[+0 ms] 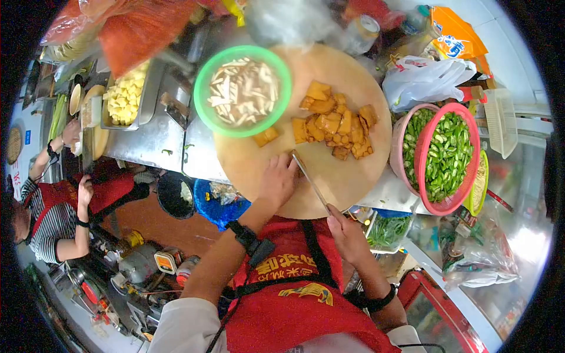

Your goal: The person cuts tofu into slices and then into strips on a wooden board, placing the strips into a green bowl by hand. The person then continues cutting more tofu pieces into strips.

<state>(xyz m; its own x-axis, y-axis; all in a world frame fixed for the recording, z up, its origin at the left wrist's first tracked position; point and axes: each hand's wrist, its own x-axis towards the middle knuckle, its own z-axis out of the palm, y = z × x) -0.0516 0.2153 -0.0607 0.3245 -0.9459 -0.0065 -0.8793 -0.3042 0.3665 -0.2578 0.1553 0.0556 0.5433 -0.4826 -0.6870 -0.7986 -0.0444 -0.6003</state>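
Note:
My right hand is wrapped round the handle of a knife, whose blade slants across the round wooden chopping board. Beside the blade's far end, my left hand presses down on the board with its fingers bent and together. Whatever lies under those fingers is hidden. Just beyond the hands is a heap of brown pieces that look like braised tofu. A single similar brown piece lies closer to my left hand, by a green-rimmed basket holding pale strips.
Right of the board, a pink basket holds sliced green peppers. A white plastic bag lies behind it. To the left are a metal tray of yellow cubes and a cleaver. A co-worker stands at far left.

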